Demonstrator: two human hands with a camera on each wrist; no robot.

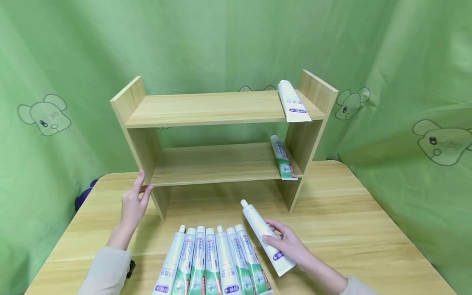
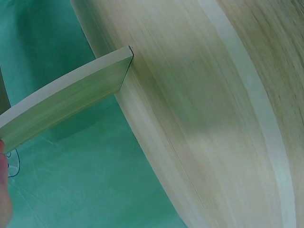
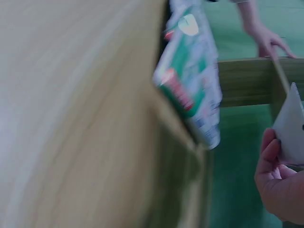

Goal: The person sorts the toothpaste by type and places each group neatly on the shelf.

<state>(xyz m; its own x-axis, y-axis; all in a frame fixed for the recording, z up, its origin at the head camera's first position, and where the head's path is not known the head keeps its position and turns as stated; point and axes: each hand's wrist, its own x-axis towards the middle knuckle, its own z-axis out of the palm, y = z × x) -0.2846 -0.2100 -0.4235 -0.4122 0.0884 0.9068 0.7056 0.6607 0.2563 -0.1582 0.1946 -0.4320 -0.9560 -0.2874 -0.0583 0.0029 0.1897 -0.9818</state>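
Note:
My right hand [image 1: 285,241] grips a white toothpaste tube [image 1: 259,227] around its middle, above the table and tilted with its cap pointing up-left. In the right wrist view the tube's flat end [image 3: 292,130] shows in the fingers. At the left side panel of a two-tier wooden shelf [image 1: 217,108], my left hand [image 1: 134,203] holds the front edge near the lower board, thumb and fingers about it. Several toothpaste tubes [image 1: 212,262], white ones and green-and-white ones, lie side by side in front of the shelf, caps toward it.
One white tube [image 1: 293,102] lies at the right end of the top board. A green-and-white tube [image 1: 283,157] rests on the lower board's right end. Behind the wooden table [image 1: 354,229] hangs a green curtain [image 1: 221,45]; a purple object [image 1: 85,194] shows past its left edge.

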